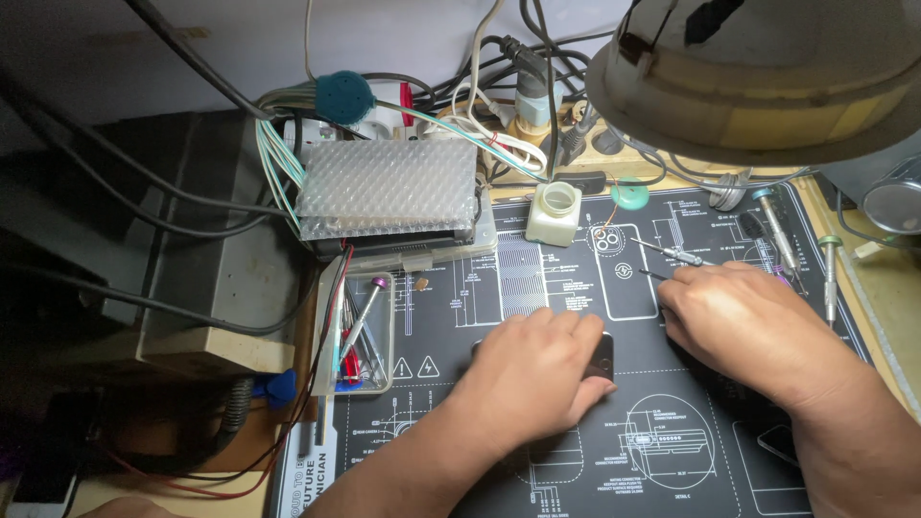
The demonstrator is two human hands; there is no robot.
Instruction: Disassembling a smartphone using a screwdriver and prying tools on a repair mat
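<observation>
The left hand [532, 374] was laid palm down, fingers together, over a dark smartphone [602, 355] that lay flat near the middle of the black printed work mat [672, 460]; only the phone's right edge was seen past the fingertips. The right hand [743, 331] was rested just beside it to the right, knuckles up, fingers curled around thin tweezers [654, 275] whose tips were pointed left and up. Both forearms were brought in from the lower edge. A small clear tray [384, 384] of tools was placed left of the phone.
</observation>
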